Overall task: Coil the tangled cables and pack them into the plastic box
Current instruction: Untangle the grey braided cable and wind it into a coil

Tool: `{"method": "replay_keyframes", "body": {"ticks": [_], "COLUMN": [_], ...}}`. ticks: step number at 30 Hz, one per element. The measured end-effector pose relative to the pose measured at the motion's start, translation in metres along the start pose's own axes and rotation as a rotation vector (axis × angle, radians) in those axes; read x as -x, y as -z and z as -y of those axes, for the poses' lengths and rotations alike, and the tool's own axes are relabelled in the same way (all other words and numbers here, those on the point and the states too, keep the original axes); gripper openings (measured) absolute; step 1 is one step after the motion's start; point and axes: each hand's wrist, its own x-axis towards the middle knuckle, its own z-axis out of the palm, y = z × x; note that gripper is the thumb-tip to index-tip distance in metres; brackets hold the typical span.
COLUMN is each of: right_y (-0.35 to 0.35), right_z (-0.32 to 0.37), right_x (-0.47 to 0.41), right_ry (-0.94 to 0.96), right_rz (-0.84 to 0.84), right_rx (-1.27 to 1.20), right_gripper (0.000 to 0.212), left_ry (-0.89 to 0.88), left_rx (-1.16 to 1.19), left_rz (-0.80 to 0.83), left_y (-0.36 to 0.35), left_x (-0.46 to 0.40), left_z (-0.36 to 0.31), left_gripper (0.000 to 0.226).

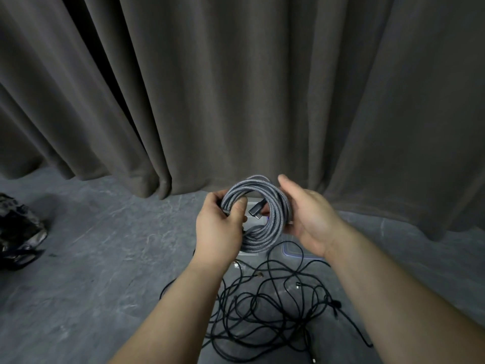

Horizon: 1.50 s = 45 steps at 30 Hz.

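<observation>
The grey braided coil (258,214) is held upright above the floor (99,258), its plug (256,210) pointing down-left inside the ring. The left hand (219,229) grips its left side; the right hand (307,216) cups the right with fingers mostly straight. The plastic box (291,250) is largely hidden behind them, with tangled black cables (267,308) just in front.
</observation>
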Motion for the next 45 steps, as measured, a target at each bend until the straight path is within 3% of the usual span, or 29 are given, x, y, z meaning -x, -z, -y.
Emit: {"method": "replay_keyframes", "body": {"ticks": [5,9,14,20,25,32,38,45], "right_y": [0.000,0.002,0.012,0.016,0.019,0.022,0.022,0.021], "right_z": [-0.006,-0.013,-0.015,-0.015,-0.015,-0.015,-0.015,-0.007], "right_x": [0.003,-0.002,-0.007,-0.008,-0.009,-0.008,-0.006,-0.003], "right_ry": [0.050,0.117,0.185,0.270,0.300,0.286,0.285,0.364], "right_rz": [0.137,0.130,0.180,0.140,0.101,0.141,0.188,0.218], "right_rx": [0.025,0.053,0.058,0.143,0.190,0.190,0.204,0.484], "right_gripper": [0.058,0.074,0.065,0.051,0.059,0.052,0.054,0.061], "left_ry": [0.024,0.063,0.204,0.204,0.210,0.216,0.233,0.226], "left_rx": [-0.006,0.063,0.391,0.479,0.570,0.651,0.657,0.669], "left_rz": [-0.048,-0.035,0.129,0.319,0.384,0.429,0.388,0.336], "left_y": [0.002,0.004,0.008,0.011,0.010,0.010,0.010,0.012], "left_x": [-0.002,-0.002,-0.001,0.003,0.005,0.007,0.004,0.002], "left_z": [0.000,-0.002,-0.006,-0.009,-0.010,-0.012,-0.010,-0.007], "left_gripper": [0.016,0.017,0.032,0.068,0.059,0.057,0.060,0.033]}}
